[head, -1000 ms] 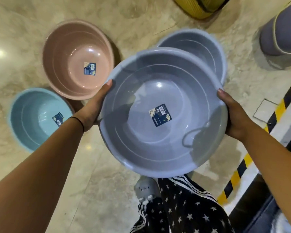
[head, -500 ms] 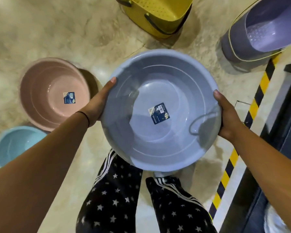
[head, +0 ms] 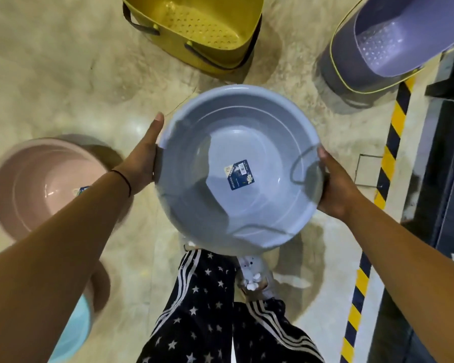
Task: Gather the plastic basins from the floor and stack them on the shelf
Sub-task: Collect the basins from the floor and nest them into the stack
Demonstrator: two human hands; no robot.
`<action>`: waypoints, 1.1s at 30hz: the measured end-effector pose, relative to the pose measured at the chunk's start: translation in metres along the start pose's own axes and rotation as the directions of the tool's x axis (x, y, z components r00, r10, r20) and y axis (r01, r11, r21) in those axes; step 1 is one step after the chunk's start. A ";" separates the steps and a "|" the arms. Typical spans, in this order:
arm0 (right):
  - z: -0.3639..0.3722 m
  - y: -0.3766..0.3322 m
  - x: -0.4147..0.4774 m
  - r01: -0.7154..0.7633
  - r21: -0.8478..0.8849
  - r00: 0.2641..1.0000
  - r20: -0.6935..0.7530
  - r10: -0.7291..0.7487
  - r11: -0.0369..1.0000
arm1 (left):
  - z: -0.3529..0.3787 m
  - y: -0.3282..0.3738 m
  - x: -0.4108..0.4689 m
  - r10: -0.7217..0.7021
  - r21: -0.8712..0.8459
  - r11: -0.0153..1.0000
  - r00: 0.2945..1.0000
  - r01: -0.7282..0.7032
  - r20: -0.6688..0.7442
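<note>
Your left hand (head: 139,163) and right hand (head: 336,187) grip opposite rims of the grey basin (head: 247,205), held above the floor (head: 63,87). Pink basin (head: 37,184) sits left; blue basin (head: 74,336) near-left.

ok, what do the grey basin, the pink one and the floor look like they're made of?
Grey basin, held by left hand and right hand: likely moulded plastic, smooth semi-gloss; soft highlights, thin rolled rim, stuck-on label.
Pink basin: the same look, glossy glare spot inside, though blurred.
Floor: polished stone or marble-look tile, mottled beige with reflections; which one is unclear.
</note>
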State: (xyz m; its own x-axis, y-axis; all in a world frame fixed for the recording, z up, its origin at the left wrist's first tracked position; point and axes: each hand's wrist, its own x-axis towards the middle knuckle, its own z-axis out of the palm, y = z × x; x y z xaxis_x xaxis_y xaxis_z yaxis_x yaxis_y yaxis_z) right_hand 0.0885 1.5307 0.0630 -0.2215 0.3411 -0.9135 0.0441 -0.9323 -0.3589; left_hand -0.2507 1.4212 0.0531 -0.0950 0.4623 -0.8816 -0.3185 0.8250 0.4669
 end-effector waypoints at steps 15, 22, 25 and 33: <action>0.002 0.012 0.041 0.009 0.025 1.000 -0.006 -0.009 1.000 | -0.002 -0.027 0.050 0.005 0.041 0.999 0.993 0.000 -0.119; -0.014 0.037 0.066 0.038 0.126 0.999 0.001 -0.039 0.991 | -0.019 -0.052 0.073 0.065 -0.126 0.990 0.996 -0.056 0.067; -0.016 0.041 0.070 0.067 0.098 0.998 -0.004 -0.067 0.993 | -0.025 -0.054 0.078 0.089 -0.105 0.991 0.994 -0.082 0.065; 0.006 0.036 0.046 0.041 0.053 0.999 0.008 -0.041 0.998 | -0.037 -0.047 0.051 0.072 -0.174 0.982 0.997 -0.072 -0.006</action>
State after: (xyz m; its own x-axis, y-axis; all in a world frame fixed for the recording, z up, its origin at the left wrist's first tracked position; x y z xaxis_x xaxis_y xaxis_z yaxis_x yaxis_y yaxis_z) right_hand 0.0744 1.5118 0.0089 -0.2308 0.3784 -0.8964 -0.0168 -0.9227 -0.3852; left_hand -0.2755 1.3941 -0.0164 -0.1233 0.5183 -0.8463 -0.4700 0.7206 0.5098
